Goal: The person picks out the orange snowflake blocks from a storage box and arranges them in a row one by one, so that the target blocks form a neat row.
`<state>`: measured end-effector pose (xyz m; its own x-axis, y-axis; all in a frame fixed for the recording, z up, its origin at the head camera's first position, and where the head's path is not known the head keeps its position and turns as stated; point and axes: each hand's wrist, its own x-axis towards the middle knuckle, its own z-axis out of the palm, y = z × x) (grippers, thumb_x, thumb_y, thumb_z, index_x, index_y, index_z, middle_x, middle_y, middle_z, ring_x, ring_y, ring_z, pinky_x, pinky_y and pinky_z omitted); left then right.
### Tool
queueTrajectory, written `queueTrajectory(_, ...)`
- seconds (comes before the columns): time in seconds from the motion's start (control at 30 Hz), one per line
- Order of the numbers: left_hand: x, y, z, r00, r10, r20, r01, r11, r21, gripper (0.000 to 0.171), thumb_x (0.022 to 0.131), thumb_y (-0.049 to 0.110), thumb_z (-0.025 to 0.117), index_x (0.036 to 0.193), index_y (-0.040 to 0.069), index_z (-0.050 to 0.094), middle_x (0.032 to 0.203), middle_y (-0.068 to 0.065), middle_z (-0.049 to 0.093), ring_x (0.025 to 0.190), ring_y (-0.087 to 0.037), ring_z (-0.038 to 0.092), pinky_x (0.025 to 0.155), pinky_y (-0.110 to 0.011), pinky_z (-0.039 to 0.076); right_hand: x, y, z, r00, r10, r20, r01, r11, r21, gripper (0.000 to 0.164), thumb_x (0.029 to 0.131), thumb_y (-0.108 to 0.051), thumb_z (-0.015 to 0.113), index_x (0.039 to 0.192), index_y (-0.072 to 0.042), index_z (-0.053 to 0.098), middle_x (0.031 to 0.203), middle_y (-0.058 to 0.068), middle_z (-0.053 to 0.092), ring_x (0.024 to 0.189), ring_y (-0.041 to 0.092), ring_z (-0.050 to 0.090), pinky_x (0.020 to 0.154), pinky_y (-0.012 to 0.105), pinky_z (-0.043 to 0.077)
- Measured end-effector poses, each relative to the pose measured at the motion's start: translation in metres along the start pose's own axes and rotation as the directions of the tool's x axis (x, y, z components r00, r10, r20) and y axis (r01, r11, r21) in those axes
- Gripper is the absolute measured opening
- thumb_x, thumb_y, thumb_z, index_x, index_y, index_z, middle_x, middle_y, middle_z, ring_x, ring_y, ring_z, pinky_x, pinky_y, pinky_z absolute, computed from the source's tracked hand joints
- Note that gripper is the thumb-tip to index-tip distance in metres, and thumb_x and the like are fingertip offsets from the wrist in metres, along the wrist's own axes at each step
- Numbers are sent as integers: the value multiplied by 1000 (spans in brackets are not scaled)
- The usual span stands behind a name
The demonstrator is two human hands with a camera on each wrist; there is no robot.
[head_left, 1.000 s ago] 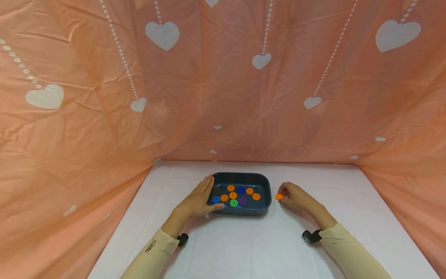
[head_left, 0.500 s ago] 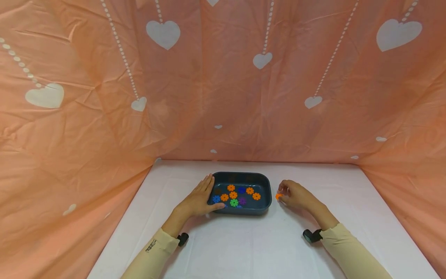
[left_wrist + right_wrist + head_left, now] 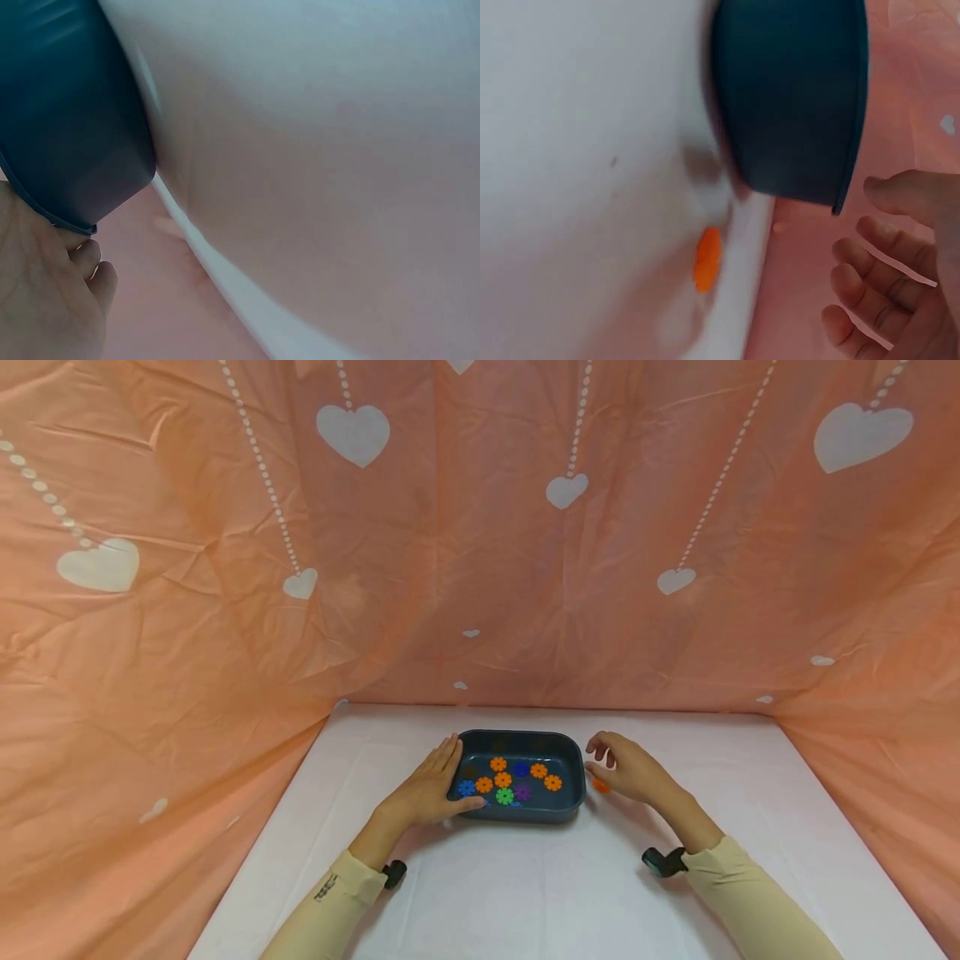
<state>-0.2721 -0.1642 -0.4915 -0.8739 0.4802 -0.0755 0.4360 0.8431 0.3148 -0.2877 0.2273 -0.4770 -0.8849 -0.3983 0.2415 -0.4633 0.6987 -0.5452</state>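
My left hand [image 3: 427, 789] rests against the left end of a dark blue-grey rectangular tray [image 3: 543, 816], its fingers straight along the rim and its thumb over the front edge. From the left wrist view, the palm and fingertips lie at the tray's rim [image 3: 45, 217]. Beside the tray's right end, my right hand [image 3: 630, 770] hovers with fingers spread and nothing between them. Below it on the white cloth lies an orange flower-shaped disc [image 3: 707, 260], partly hidden by the hand in the head view [image 3: 601, 786].
Inside the tray lie several flower-shaped discs: orange ones [image 3: 502, 780], a green one [image 3: 504, 796], a purple one [image 3: 522, 792] and blue ones [image 3: 467, 787]. A white-covered table [image 3: 487, 885] reaches back to a peach curtain [image 3: 487, 568] printed with hearts.
My right hand has let go of the orange disc, now lying on the cloth, and has lifted and shifted slightly left with its fingers spreading. The left hand and tray have stayed put.
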Motion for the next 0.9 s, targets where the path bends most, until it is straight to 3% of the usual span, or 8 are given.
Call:
queueTrajectory(0.37, -1, 1, 0, 1000, -22, 6, 22, 1000, -12, 120, 97, 79, 57, 172, 3, 0, 180, -14, -4, 167, -28, -2, 135, -47, 7, 5, -24, 14, 999, 11, -43, -12, 1000, -25, 31, 93, -24, 85, 113, -6, 70, 108, 12, 63, 86, 22, 55, 71, 36, 49)
queueTrajectory(0.57, -2, 2, -1, 1000, -12, 3, 12, 1000, -19, 119, 98, 76, 58, 171, 3, 1, 180, -14, -4, 167, -29, -2, 135, -48, 6, 8, -30, 25, 996, 88, -5, -88, 993, -76, 42, 89, -32, 89, 120, -10, 70, 118, 18, 57, 87, 23, 57, 72, 46, 56)
queueTrajectory(0.8, -3, 0, -1, 1000, -15, 10, 15, 1000, 0, 119, 98, 78, 57, 171, 5, -1, 180, -11, -7, 167, -26, -5, 135, -44, 4, 13, -32, 36, 988, 151, 31, -147, 984, -98, 49, 86, -35, 91, 123, -11, 70, 118, 17, 55, 102, 33, 59, 76, 56, 60)
queueTrajectory(0.9, -4, 0, 0, 1000, -9, 7, 9, 1000, -9, 119, 98, 76, 58, 171, 4, 0, 180, -12, -6, 167, -27, -4, 135, -46, 5, 14, -32, 40, 984, 166, 58, -160, 983, -94, 50, 84, -33, 92, 123, -10, 70, 114, 16, 54, 101, 34, 58, 76, 55, 58)
